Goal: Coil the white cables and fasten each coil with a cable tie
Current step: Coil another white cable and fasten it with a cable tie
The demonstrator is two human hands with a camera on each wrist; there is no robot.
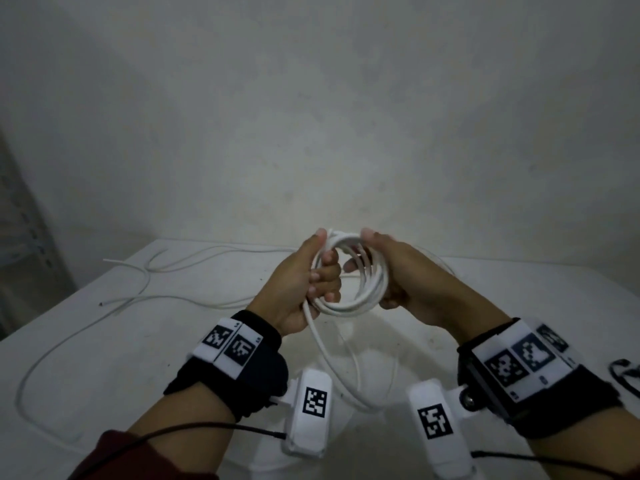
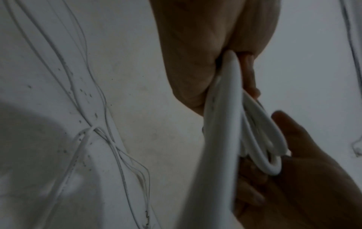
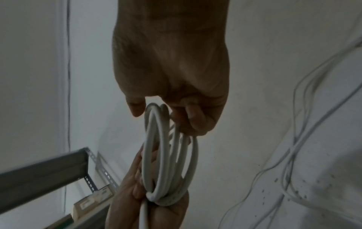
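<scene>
Here both hands — left hand [image 1: 300,287], right hand [image 1: 398,271] — curl fingers round the white cable coil [image 1: 360,285].

1 cable coil [image 1: 349,275], 2 hands, approx. 2 loose cables [image 1: 194,258].

There are no words or numbers here that can be read. The white wrist bands [image 1: 227,346] and the white camera boxes [image 1: 313,400] have black and white square code patterns, not letters. Tiny marks sit by the patterns on the bands, but they are too small and blurry to read.
</scene>
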